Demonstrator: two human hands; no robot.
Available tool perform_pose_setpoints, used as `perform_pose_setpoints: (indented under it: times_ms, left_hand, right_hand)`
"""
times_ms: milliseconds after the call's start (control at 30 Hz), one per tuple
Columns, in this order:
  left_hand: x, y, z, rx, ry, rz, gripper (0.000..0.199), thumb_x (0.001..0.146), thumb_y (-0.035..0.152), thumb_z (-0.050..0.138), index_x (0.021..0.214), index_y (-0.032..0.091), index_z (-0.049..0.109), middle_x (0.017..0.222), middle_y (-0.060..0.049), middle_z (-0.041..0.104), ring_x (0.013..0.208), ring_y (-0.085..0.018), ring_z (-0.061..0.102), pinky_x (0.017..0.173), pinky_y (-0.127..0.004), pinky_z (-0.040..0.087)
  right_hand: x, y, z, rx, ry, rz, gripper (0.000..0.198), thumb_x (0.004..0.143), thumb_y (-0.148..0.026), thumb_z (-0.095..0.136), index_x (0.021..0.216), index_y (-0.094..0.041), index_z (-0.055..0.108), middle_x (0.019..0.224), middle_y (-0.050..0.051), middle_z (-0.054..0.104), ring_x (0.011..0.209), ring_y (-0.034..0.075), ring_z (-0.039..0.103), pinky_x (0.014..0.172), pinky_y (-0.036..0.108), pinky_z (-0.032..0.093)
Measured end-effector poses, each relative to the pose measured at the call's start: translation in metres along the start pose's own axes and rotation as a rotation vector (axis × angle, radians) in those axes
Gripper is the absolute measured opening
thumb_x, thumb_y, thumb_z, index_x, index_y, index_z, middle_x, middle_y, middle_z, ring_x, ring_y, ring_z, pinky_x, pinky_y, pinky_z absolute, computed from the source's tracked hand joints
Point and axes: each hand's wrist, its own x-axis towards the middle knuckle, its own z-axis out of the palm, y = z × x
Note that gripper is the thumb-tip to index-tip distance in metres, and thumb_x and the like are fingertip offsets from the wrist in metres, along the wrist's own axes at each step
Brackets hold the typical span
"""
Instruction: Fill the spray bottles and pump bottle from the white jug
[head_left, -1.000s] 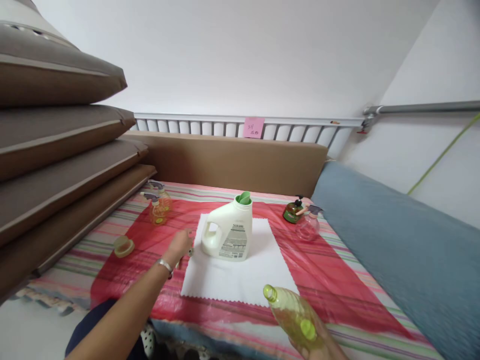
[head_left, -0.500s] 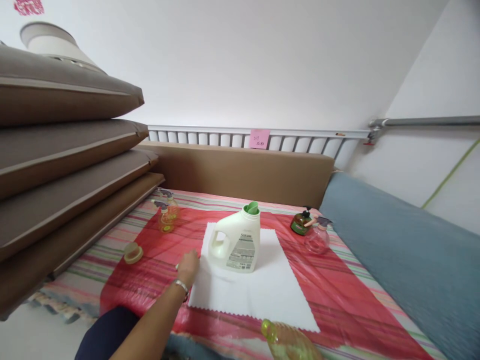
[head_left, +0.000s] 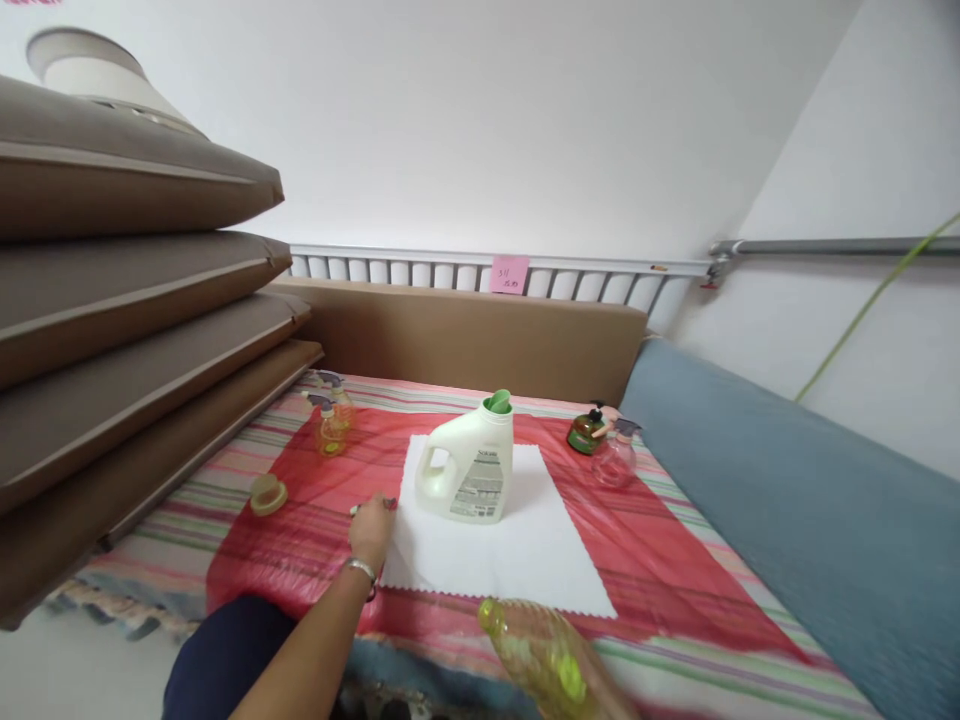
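My left hand (head_left: pixel 370 532), wearing a bracelet, is low over the red sheet by the left edge of the white cloth (head_left: pixel 510 560). Its fingers close on a small spray head (head_left: pixel 389 503), whose dark and pale ends stick out at either side. At the bottom, my right hand (head_left: pixel 604 695) grips a clear yellow bottle (head_left: pixel 521 645), tilted with its open neck toward the upper left; most of that hand is hidden behind the bottle or out of frame. On the cloth stands a white detergent jug (head_left: pixel 466 470) with a green spout (head_left: pixel 498 402).
Two yellowish spray bottles (head_left: pixel 331 432) stand back left, near a round pale yellow container (head_left: pixel 268 494). At right stand a green pump bottle (head_left: pixel 586 434) and a pink spray bottle (head_left: pixel 615 464). Stacked brown cushions (head_left: pixel 142 270) rise at left; a blue-grey cushion (head_left: pixel 735 470) borders the right.
My right hand has brought the yellow bottle up and left, showing more of it. My left hand has shifted slightly, and more of the spray head's dark end shows. The view has also moved a little.
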Motion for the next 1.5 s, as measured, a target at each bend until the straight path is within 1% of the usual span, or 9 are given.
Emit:
perform_pose_setpoints:
  times_ms: [100,233,400,567,733,1000,1200,1333,1500]
  left_hand:
    - [-0.004,-0.003,-0.002,-0.242,0.046,-0.071,0.004,0.065,0.015,0.059,0.067,0.018,0.057,0.066,-0.009,0.067,0.080,-0.027,0.064,0.067,-0.033,0.043]
    - [-0.011,0.000,-0.013,-0.708,0.048,-0.157,0.009,0.067,0.015,0.059,0.061,0.017,0.053,0.053,-0.001,0.059,0.060,-0.019,0.062,0.060,-0.028,0.046]
    - [-0.021,0.015,-0.044,-1.285,-0.032,-0.185,0.011,0.069,0.005,0.057,0.062,0.013,0.057,0.058,-0.002,0.061,0.056,-0.010,0.060,0.063,-0.022,0.051]
    - [-0.036,0.033,-0.079,-1.609,-0.080,-0.171,0.020,0.078,-0.001,0.047,0.069,0.010,0.061,0.067,-0.004,0.065,0.065,-0.009,0.063,0.069,-0.021,0.053]
    - [-0.054,0.051,-0.095,-1.733,-0.121,-0.154,0.023,0.081,-0.002,0.043,0.073,0.009,0.062,0.072,-0.005,0.066,0.071,-0.010,0.065,0.072,-0.020,0.055]
    - [-0.071,0.064,-0.095,-1.794,-0.195,-0.164,0.021,0.079,-0.003,0.045,0.075,0.009,0.062,0.075,-0.006,0.068,0.076,-0.013,0.066,0.074,-0.022,0.055]
    - [-0.091,0.068,-0.081,-1.755,-0.337,-0.102,0.012,0.072,0.004,0.059,0.078,0.014,0.063,0.078,-0.003,0.068,0.078,-0.012,0.065,0.075,-0.021,0.052]
    - [-0.110,0.077,-0.066,-1.692,-0.408,-0.042,0.023,0.063,0.013,0.072,0.084,0.017,0.064,0.089,-0.002,0.069,0.090,-0.015,0.062,0.086,-0.026,0.047]
    - [-0.126,0.087,-0.060,-1.660,-0.470,0.021,0.027,0.064,0.021,0.074,0.089,0.017,0.065,0.094,-0.005,0.068,0.096,-0.016,0.060,0.090,-0.028,0.042]
  right_hand:
    - [-0.008,0.006,-0.004,0.040,0.097,-0.029,0.055,0.062,-0.052,0.071,0.110,-0.030,0.058,0.113,0.008,0.063,0.104,0.030,0.057,0.082,0.042,0.044]
    - [-0.014,0.009,0.010,0.062,0.170,-0.102,0.056,0.066,-0.044,0.072,0.116,-0.030,0.051,0.122,0.006,0.058,0.108,0.027,0.055,0.082,0.039,0.045]
    - [-0.006,0.009,0.028,0.083,0.207,-0.178,0.060,0.068,-0.041,0.072,0.120,-0.029,0.044,0.124,0.006,0.055,0.107,0.026,0.055,0.085,0.040,0.045]
    - [0.001,0.010,0.037,0.099,0.201,-0.224,0.065,0.068,-0.037,0.072,0.124,-0.028,0.039,0.121,0.006,0.056,0.106,0.026,0.056,0.084,0.041,0.045]
    - [-0.003,0.008,0.053,0.097,0.188,-0.226,0.065,0.069,-0.037,0.072,0.123,-0.027,0.038,0.116,0.007,0.059,0.100,0.026,0.059,0.081,0.040,0.046]
    - [-0.001,-0.001,0.070,0.168,0.198,-0.236,0.059,0.070,-0.037,0.071,0.120,-0.028,0.042,0.114,0.003,0.059,0.098,0.023,0.060,0.086,0.040,0.044]
    - [0.006,-0.001,0.079,0.195,0.138,-0.241,0.053,0.073,-0.040,0.067,0.119,-0.029,0.044,0.121,0.003,0.056,0.104,0.023,0.056,0.088,0.041,0.045]
    - [0.007,-0.007,0.097,0.164,0.143,-0.288,0.054,0.070,-0.042,0.069,0.117,-0.027,0.047,0.121,0.005,0.056,0.106,0.025,0.055,0.085,0.041,0.047]
    - [0.003,-0.014,0.117,0.156,0.139,-0.355,0.058,0.068,-0.037,0.073,0.118,-0.026,0.044,0.121,0.006,0.056,0.105,0.024,0.056,0.085,0.038,0.046]
